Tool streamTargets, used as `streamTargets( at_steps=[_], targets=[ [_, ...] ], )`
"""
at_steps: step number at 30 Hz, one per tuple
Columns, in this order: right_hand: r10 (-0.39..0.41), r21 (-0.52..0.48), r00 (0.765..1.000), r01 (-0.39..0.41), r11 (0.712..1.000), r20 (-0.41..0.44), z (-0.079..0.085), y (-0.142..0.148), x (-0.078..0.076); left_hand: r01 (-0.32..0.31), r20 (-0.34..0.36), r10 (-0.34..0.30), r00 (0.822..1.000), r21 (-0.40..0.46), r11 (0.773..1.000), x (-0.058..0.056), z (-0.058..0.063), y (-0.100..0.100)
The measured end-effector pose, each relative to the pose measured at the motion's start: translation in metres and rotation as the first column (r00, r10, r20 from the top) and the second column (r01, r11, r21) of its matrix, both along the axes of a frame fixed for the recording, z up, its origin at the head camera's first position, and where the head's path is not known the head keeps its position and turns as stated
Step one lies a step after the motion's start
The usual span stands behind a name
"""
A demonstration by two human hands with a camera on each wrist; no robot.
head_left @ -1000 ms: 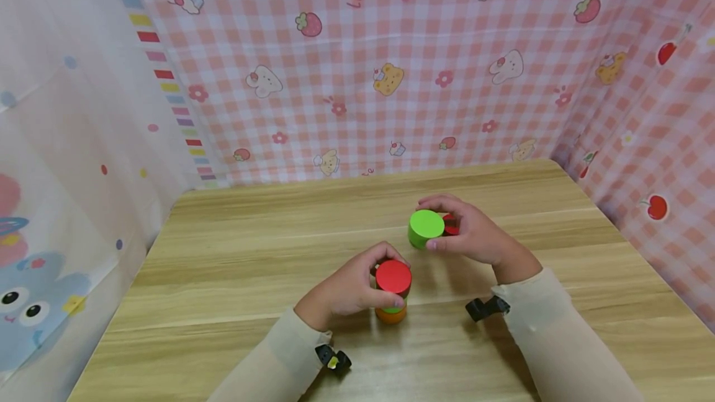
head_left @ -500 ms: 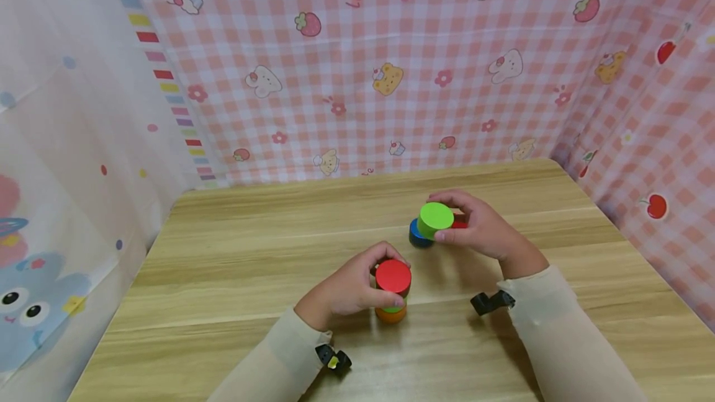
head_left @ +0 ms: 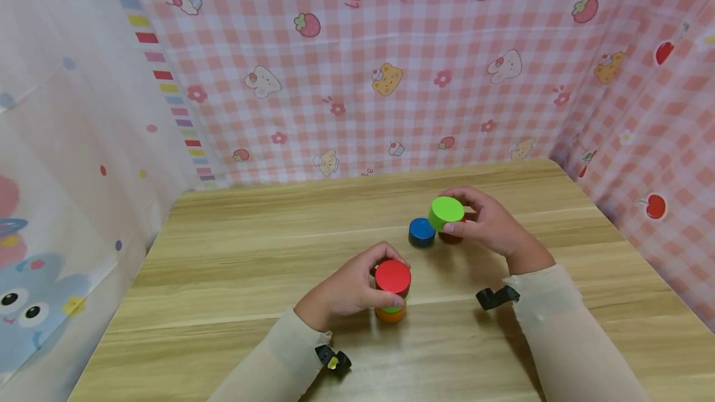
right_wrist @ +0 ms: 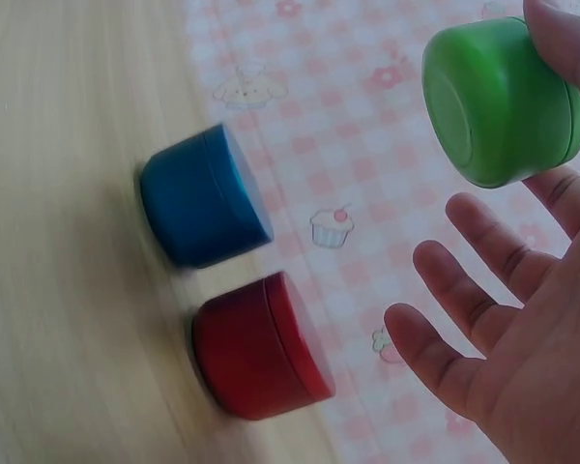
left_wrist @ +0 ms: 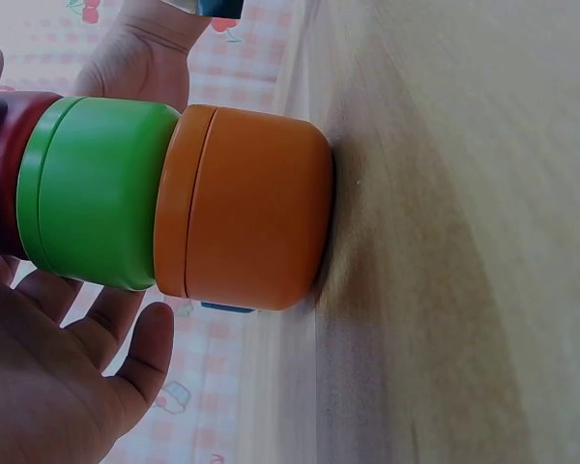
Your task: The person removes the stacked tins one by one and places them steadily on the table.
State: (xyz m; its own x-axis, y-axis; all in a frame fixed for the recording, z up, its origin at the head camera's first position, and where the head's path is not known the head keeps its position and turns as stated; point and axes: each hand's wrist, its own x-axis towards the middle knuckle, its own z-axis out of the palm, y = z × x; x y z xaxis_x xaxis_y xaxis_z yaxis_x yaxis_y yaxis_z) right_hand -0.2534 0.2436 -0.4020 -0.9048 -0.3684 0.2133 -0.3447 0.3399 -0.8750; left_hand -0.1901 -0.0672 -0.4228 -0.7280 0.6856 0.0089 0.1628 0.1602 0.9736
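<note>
The left hand point(head_left: 354, 284) has its thumb and forefinger curled round a smooth, flat-topped red cylinder point(head_left: 393, 276); its lower fingers are spread loosely. The right hand point(head_left: 491, 225) pinches a smooth lime-green cylinder point(head_left: 447, 213) between thumb and forefinger, its other fingers spread apart.

Beneath the left fingers, the gripped red piece tops an upright column: below it a bright green cylinder point(left_wrist: 101, 193), then an orange cylinder point(left_wrist: 246, 208) standing on the wood-grain desk point(head_left: 268, 253). Below the right fingers, a metallic-looking blue cylinder point(head_left: 421, 232) and a dark red cylinder point(right_wrist: 261, 353) stand upright on the desk, just beside each other. What the pieces are made of cannot be confirmed.

Progress: three of the six visible cylinders are in the column, judged to be half by count. Three are outside it: one held above the desk, two standing on it with neither hand gripping them.

Comparison of views: the head view gives the layout of both hands but largely hides the desk-standing red piece behind the right fingers and their load. The right wrist view shows that piece almost whole, with a narrow gap to its blue neighbour, and the underside of the lifted one. The left wrist view alone shows the column side-on, with seams round the two lower pieces; whether the lower left fingers touch the column cannot be told.
</note>
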Motion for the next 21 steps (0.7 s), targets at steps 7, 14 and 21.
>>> streamTargets(
  at_steps=[7, 14, 21],
  targets=[
    [-0.045, 0.004, 0.998, 0.045, 0.999, 0.037, -0.005, 0.009, -0.003, 0.001, -0.006, -0.001, 1.000, 0.000, 1.000, 0.000, -0.001, 0.001],
    [-0.075, 0.015, 0.993, 0.074, 0.997, 0.091, -0.007, 0.017, -0.006, -0.009, -0.005, 0.009, 1.000, -0.016, 1.000, 0.000, -0.001, 0.000],
    [-0.110, 0.020, 0.990, 0.109, 0.994, 0.092, -0.009, 0.024, -0.008, -0.014, -0.013, 0.014, 1.000, -0.020, 1.000, -0.001, -0.003, 0.000]
  ],
)
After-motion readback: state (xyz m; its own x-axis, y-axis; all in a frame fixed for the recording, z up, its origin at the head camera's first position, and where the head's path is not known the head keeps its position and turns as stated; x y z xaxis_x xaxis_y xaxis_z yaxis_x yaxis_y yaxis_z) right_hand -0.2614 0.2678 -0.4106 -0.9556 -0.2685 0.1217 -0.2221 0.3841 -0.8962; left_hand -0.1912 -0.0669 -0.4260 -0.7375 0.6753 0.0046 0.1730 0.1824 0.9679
